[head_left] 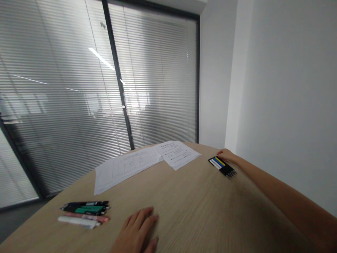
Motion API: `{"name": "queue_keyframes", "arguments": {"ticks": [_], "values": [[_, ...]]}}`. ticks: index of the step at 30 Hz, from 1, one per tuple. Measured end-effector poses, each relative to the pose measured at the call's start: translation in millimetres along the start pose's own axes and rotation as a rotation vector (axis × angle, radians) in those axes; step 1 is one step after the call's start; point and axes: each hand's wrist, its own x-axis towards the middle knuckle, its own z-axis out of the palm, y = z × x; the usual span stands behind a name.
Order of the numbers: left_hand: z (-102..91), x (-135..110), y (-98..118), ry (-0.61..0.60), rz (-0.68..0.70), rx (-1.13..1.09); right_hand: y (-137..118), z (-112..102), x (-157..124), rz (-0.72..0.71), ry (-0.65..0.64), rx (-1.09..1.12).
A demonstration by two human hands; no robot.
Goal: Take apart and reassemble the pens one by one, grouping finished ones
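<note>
My left hand (138, 230) rests on the wooden table at the bottom middle, palm down, its fingers apart and holding nothing. To its left lies a loose group of pens: black pens (86, 203), a green-and-black pen (89, 210), a pink pen (89, 217) and a white pen (77, 221). Far out on the right, my right hand (226, 155) lies low on the table, against the far side of a flat row of pens (221, 166) with white, blue and yellow barrels and black ends. Its fingers look stretched out, though partly hidden.
Printed sheets (126, 167) and another printed page (177, 154) lie across the far side of the round table (184, 203). Behind it stands a glass partition with blinds (163, 77). A white wall (286, 88) rises on the right.
</note>
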Motion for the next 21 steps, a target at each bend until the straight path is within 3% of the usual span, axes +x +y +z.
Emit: {"name": "queue_keyframes", "arguments": {"ticks": [7,12,16,21], "values": [[7.2,-2.0,-3.3,0.019,0.010,-0.005,-8.6,-8.6,-11.2,-0.058,0.107,-0.100],[1.8,0.1,0.9,-0.010,-0.022,-0.032,-33.4,-7.4,-32.0,-0.201,0.204,-0.135],[-7.9,4.6,7.2,-0.056,-0.056,-0.057,-64.4,11.2,-71.6,-0.429,0.203,-0.114],[-18.6,9.6,14.5,-0.092,-0.083,-0.079,-101.5,47.6,-148.5,-0.715,0.037,-0.080]]}}
